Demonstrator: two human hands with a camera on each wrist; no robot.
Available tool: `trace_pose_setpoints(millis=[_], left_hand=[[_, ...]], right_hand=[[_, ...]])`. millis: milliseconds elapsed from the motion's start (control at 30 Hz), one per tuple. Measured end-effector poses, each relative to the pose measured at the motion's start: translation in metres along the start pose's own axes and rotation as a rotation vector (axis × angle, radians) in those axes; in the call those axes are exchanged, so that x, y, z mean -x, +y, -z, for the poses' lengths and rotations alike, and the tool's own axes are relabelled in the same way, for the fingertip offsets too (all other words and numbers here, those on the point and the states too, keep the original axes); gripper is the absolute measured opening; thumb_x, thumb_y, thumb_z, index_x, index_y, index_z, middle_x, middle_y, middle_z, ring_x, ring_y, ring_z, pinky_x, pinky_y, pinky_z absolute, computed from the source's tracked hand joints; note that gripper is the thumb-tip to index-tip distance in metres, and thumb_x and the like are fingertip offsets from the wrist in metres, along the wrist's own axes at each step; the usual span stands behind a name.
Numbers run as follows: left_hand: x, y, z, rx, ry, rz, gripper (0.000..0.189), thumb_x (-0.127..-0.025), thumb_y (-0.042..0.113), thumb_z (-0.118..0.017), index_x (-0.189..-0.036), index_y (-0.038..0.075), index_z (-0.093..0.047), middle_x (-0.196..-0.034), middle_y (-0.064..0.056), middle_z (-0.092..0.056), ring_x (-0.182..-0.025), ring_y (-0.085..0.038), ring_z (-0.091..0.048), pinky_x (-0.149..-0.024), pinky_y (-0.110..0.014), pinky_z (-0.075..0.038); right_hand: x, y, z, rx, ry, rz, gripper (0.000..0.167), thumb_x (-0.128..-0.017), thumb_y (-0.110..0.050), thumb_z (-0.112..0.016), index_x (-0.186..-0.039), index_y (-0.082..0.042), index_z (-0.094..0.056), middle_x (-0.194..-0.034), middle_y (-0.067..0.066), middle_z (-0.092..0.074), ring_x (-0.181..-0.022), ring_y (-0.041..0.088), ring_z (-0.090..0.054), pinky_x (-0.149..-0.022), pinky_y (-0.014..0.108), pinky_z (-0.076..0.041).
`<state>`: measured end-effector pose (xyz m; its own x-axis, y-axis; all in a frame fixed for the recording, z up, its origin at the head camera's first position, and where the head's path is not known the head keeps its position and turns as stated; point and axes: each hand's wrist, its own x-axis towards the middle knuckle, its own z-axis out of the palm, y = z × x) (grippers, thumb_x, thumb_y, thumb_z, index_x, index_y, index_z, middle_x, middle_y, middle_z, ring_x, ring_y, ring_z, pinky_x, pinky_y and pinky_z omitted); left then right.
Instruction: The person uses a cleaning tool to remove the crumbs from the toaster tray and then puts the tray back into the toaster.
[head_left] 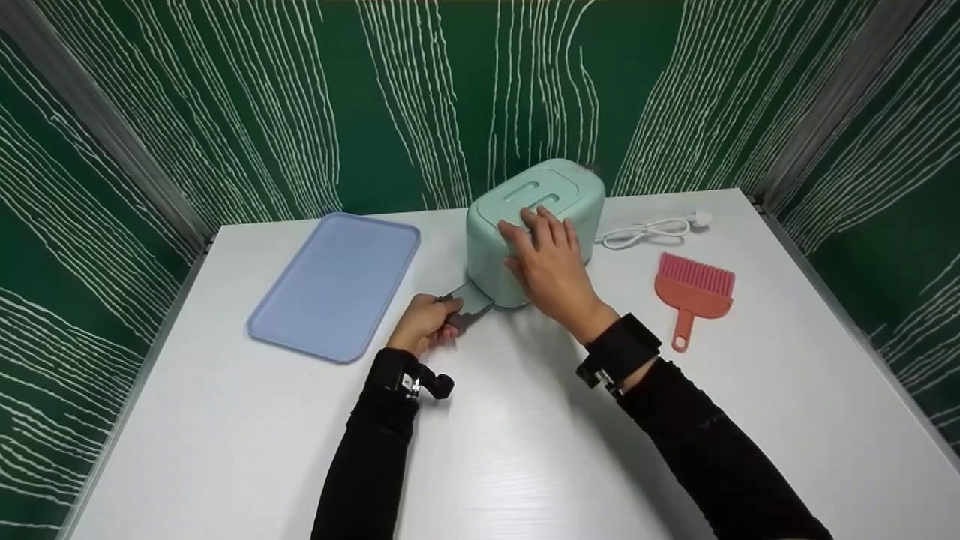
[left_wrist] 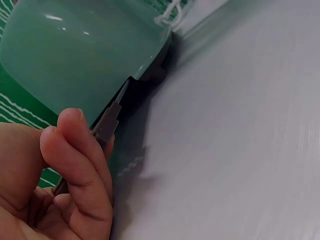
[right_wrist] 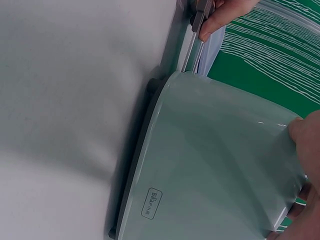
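Observation:
A mint-green toaster [head_left: 491,251] stands at the back middle of the white table, set at an angle. Low on its left end, a flat crumb tray [head_left: 472,298] sticks partway out. The left hand [head_left: 424,324] pinches the tray's dark grey handle [left_wrist: 106,126] between thumb and fingers. Over the toaster's upper front edge lies the right hand [head_left: 555,277], its fingers bent on the top near the slots and its thumb against the body. In the right wrist view, that hand [right_wrist: 307,170] shows only at the right edge. The tray's inner part is hidden inside the toaster.
A pale blue serving tray [head_left: 337,285] lies left of the toaster. To the right are a coiled white power cord [head_left: 645,231] with its plug and a small red brush [head_left: 690,296]. Green walls with white lines rise beyond the table edges.

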<state>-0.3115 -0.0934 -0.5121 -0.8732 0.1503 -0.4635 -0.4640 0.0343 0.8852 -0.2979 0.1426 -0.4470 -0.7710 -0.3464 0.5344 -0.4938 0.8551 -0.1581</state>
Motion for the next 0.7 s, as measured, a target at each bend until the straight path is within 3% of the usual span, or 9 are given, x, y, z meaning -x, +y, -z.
trace_pose_setpoints(millis=[700], left_hand=[[0.0093,-0.0041,0.0099,-0.045,-0.002,-0.008,0.023,-0.109,0.020,-0.064,-0.096,0.000,-0.064,-0.057,0.001,-0.062,-0.040,0.000,-0.052,-0.040,-0.012,-0.043]], right_hand=[[-0.0016,0.0011,-0.0002,-0.034,-0.046,-0.030,0.049,-0.111,-0.030,-0.060,-0.157,-0.016,-0.049,-0.163,0.025,-0.042,-0.157,0.048,-0.034,-0.127,0.075,-0.027]])
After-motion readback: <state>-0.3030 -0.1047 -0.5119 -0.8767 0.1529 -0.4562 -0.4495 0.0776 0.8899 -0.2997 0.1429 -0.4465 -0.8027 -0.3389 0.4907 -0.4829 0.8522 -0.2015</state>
